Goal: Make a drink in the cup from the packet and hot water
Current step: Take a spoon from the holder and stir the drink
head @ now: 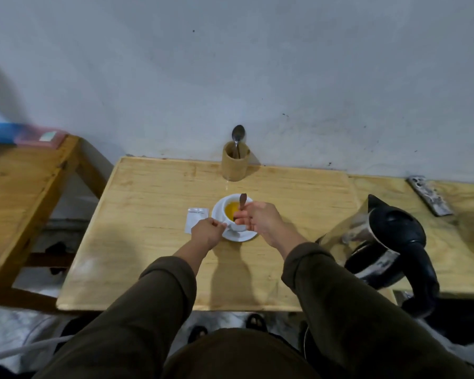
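Stirring the yellow drink while the other hand steadies the cup.

The emptied packet (196,219) lies flat on the surface (148,255), just left of the saucer (244,236). The left hand (208,231) has its grip pinched together at the near-left side of the cup (237,214), seemingly on the handle, though that is hidden. The right hand (260,218) has its grip clamped on a spoon (242,201) that dips into the liquid. The kettle (389,242) stands well apart at the right. A hard stir could slop hot liquid over the rim, or skate the cup on its saucer if the left hand loosens.
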A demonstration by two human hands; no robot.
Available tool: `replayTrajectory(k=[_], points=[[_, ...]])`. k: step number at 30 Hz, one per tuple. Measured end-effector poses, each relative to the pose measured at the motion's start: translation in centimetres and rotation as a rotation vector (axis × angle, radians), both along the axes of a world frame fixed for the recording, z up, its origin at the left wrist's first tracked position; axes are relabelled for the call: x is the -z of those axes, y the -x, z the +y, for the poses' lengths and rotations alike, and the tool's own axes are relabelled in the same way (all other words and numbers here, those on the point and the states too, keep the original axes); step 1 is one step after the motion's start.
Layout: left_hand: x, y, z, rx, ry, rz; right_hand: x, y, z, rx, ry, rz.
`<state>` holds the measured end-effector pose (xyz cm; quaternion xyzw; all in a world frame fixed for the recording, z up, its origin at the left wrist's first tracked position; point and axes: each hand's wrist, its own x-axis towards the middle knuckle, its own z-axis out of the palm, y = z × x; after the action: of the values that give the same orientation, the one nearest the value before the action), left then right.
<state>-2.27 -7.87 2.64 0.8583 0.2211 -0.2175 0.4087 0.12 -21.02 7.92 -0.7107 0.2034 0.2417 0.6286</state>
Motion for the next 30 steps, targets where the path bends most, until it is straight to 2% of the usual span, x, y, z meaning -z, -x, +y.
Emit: replayTrajectory(k=[4, 8, 12, 20, 30], points=[[-0.1, 0.0, -0.3, -0.018, -0.012, 0.001, 0.5, -0.3, -0.7, -0.131, 0.164, -0.088], [-0.3, -0.1, -0.5, -0.034, -0.012, 0.013, 1.0, -0.7, -1.2, -0.236, 0.459, -0.314], [-0.2, 0.0, -0.6, -0.065, 0.012, 0.018, 1.0, -0.8, -2.0, -0.311, 0.630, -0.494], [-0.2, -0.1, -0.9, -0.111, 0.025, 0.008, 1.5, -1.8, -2.7, -0.294, 0.701, -0.609], [-0.2, 0.0, -1.1, -0.136, 0.021, -0.003, 2.0, -2.5, -2.7, -0.416, 0.654, -0.518]])
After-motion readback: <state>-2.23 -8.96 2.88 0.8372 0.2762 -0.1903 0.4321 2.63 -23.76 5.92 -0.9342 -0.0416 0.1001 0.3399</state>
